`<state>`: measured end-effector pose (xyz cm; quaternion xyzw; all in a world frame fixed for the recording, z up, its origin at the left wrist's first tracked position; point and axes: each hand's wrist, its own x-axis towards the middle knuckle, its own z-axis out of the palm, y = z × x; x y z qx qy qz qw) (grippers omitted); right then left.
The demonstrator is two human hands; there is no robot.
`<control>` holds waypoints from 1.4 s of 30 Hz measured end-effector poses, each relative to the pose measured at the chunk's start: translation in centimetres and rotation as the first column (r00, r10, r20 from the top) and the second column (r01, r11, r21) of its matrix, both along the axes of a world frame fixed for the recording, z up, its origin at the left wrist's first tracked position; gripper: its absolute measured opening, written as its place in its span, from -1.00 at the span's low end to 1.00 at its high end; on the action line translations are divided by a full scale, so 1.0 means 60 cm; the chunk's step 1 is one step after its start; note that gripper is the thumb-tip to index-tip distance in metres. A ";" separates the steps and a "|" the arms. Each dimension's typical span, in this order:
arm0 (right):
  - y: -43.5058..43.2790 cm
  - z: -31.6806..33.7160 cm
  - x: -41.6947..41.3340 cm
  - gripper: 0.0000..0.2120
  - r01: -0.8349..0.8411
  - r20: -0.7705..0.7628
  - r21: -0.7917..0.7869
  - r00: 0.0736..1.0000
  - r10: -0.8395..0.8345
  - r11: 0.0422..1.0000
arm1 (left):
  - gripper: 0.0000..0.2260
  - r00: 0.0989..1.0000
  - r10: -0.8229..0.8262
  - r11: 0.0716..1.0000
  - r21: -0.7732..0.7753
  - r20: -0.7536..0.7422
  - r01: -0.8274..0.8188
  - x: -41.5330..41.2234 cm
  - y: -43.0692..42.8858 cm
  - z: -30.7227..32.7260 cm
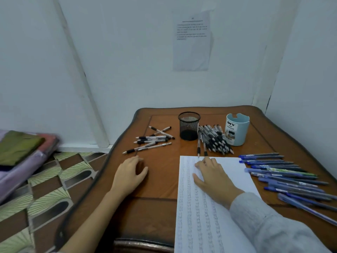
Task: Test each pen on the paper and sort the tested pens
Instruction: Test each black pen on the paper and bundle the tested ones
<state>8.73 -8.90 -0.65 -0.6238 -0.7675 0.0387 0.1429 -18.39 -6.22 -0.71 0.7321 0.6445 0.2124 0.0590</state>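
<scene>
1. Brown wooden table (160,181) fills most of the head view. The picture's bottom edge cuts off the white lined sheet of paper (198,216), and a grey sleeve (273,227) hides its right side.
2. Rows of scribbles on the paper are too faint to read.
3. The right hand (214,178) lies flat on the paper with straight fingers and the thumb spread wide. Its fingertips reach a clear pen with a black grip (205,152) at the paper's top edge. I cannot tell if they touch it.
4. The left hand (130,173) rests on the table, fingers loosely bent, holding nothing.
5. More clear black-grip pens lie in a heap (217,140) between a black mesh cup (189,125) and a light blue plastic cup (238,130).
6. A small bunch of the same pens (153,141) lies to the left.
7. Blue pens in a row (284,177) run off the right edge.
</scene>
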 end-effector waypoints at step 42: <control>0.270 0.022 -0.170 -0.59 -0.432 0.160 0.021 0.892 0.424 0.902 | -0.55 0.983 0.008 1.000 -0.031 0.183 -0.003 -0.027 0.012 -0.020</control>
